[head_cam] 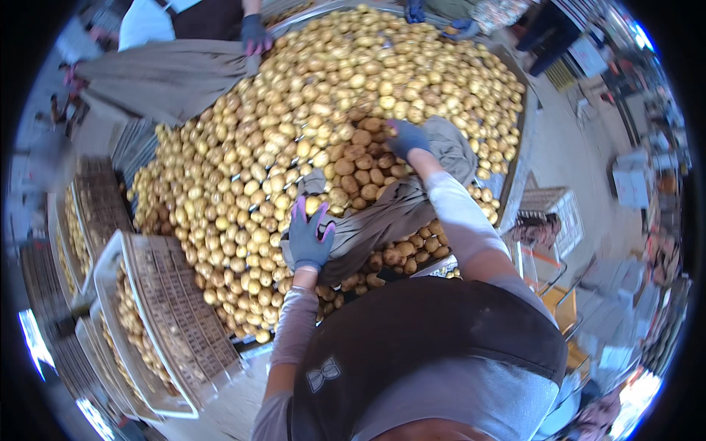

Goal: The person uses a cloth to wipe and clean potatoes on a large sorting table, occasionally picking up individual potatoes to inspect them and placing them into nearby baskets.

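A wide heap of round yellow produce [248, 182], which could be potatoes or fruit, lies on a large metal-edged table before me. My left hand [311, 237], in a grey glove with pink fingertips, rests on a grey-brown cloth [380, 215] with its fingers spread. Browner pieces of produce [361, 165] sit in a cluster framed by the cloth's folds. At the cluster's far right edge is my right hand [408, 138], gloved alike, its fingers bent at the produce; whether they grip a piece cannot be told. More brown pieces [408, 251] show below the cloth, near my apron.
Plastic crates [182, 308] of produce stand at the left. Across the table, a co-worker's gloved hand [256, 36] is beside another grey cloth [171, 77]. A second co-worker's glove [462, 28] reaches the heap's far edge. A pale crate [568, 220] stands off the table's right side.
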Demonstrator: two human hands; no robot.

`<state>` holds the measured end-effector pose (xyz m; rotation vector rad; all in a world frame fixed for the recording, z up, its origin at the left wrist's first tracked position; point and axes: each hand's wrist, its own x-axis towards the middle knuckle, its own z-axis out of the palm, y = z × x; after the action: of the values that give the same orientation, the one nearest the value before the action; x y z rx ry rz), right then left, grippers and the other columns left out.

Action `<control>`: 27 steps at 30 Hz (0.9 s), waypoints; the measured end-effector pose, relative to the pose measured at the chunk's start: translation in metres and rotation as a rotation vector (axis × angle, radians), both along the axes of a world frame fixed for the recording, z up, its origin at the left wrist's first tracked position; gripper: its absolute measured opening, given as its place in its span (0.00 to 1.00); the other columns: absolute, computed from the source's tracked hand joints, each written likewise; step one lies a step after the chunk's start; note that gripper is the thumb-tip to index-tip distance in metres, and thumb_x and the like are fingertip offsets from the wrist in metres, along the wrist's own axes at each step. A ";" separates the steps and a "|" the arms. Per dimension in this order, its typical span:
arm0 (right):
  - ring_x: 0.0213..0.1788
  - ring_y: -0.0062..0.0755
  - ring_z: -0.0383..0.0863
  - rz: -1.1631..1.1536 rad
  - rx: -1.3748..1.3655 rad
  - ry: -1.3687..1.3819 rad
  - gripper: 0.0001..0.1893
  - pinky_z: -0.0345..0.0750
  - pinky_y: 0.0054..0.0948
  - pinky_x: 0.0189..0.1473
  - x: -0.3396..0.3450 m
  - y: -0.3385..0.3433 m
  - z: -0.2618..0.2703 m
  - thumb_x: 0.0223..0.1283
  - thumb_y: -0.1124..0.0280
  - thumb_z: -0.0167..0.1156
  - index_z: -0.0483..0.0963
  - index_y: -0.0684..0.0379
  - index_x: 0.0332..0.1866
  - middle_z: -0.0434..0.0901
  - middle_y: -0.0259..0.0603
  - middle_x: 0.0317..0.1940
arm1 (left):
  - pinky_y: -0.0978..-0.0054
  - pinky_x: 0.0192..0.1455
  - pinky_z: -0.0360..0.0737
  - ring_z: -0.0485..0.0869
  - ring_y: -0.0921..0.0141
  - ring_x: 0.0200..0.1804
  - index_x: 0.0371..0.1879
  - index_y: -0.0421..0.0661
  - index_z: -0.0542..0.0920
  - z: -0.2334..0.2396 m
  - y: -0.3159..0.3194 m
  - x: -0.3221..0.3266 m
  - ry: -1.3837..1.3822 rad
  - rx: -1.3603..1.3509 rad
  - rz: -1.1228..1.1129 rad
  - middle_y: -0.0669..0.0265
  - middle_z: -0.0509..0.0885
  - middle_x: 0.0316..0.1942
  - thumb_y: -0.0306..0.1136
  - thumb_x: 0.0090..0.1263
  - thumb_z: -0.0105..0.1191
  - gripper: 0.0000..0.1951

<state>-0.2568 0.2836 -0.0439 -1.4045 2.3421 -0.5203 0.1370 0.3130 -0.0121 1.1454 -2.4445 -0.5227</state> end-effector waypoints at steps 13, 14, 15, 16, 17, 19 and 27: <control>0.35 0.20 0.84 -0.242 -0.744 -1.292 0.19 0.80 0.27 0.36 0.045 0.093 0.001 0.67 0.67 0.74 0.82 0.54 0.61 0.86 0.37 0.39 | 0.66 0.74 0.76 0.69 0.59 0.82 0.66 0.40 0.85 -0.008 0.017 -0.001 0.075 0.249 -0.026 0.53 0.59 0.87 0.33 0.78 0.60 0.21; 0.35 0.20 0.84 -0.281 -0.789 -1.375 0.22 0.79 0.24 0.34 0.053 0.126 0.019 0.67 0.67 0.75 0.80 0.56 0.64 0.86 0.35 0.38 | 0.67 0.74 0.76 0.71 0.60 0.81 0.71 0.40 0.80 -0.017 0.010 0.013 0.138 0.240 -0.059 0.52 0.59 0.86 0.32 0.78 0.60 0.24; 0.35 0.21 0.85 -0.377 -1.027 -1.469 0.24 0.80 0.23 0.35 0.058 0.170 0.005 0.67 0.66 0.75 0.78 0.55 0.66 0.86 0.35 0.40 | 0.67 0.72 0.77 0.74 0.60 0.79 0.78 0.39 0.70 -0.019 0.018 0.002 0.243 0.355 -0.069 0.52 0.60 0.86 0.30 0.77 0.60 0.30; 0.36 0.22 0.85 -0.600 -1.062 -1.477 0.24 0.81 0.23 0.36 0.071 0.203 0.017 0.68 0.67 0.74 0.77 0.55 0.67 0.86 0.36 0.43 | 0.68 0.71 0.78 0.78 0.60 0.77 0.85 0.39 0.59 -0.017 0.020 0.010 0.349 0.441 -0.024 0.52 0.61 0.85 0.27 0.77 0.59 0.38; 0.36 0.23 0.85 -0.735 -1.210 -1.376 0.23 0.80 0.22 0.36 0.075 0.244 0.012 0.69 0.68 0.72 0.77 0.54 0.67 0.86 0.36 0.46 | 0.67 0.69 0.80 0.82 0.59 0.73 0.87 0.38 0.47 -0.009 0.022 0.010 0.260 0.425 -0.017 0.53 0.62 0.84 0.24 0.75 0.58 0.44; 0.33 0.25 0.83 -1.070 -1.257 -1.260 0.19 0.80 0.24 0.34 0.069 0.331 -0.015 0.71 0.69 0.68 0.78 0.57 0.64 0.85 0.36 0.42 | 0.64 0.69 0.80 0.82 0.55 0.72 0.86 0.38 0.51 -0.017 0.025 0.016 0.416 0.394 -0.025 0.53 0.61 0.84 0.23 0.75 0.58 0.43; 0.52 0.48 0.84 -1.896 -1.923 -0.452 0.32 0.86 0.51 0.50 -0.100 0.793 -0.046 0.73 0.44 0.64 0.67 0.58 0.66 0.82 0.51 0.53 | 0.43 0.83 0.62 0.60 0.49 0.86 0.71 0.46 0.82 -0.029 0.030 -0.002 0.028 -0.035 -0.291 0.53 0.67 0.84 0.50 0.83 0.55 0.27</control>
<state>-0.3564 1.0768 -0.0898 1.4448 1.3632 -3.1739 0.1348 0.3427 -0.0410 0.7651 -2.5994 -0.5731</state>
